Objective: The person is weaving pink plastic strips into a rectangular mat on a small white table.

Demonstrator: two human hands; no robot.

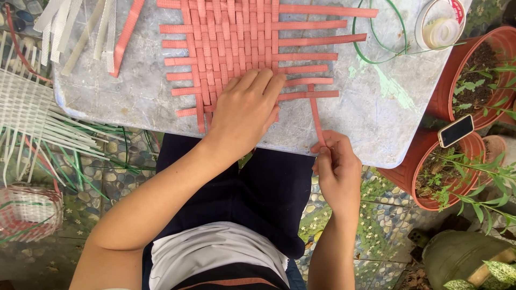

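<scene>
Head view shows the left hand (244, 110) pressed flat, holding nothing, on the woven pink mat (231, 48), while the right hand (336, 164) pinches a loose pink strip (316, 115) running lengthwise away from the person at the mat's right edge.

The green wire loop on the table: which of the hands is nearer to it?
Right. The right hand pinches a salmon strip at the table edge, below the green wire loop. The left hand lies flat on the woven mat, farther left.
</scene>
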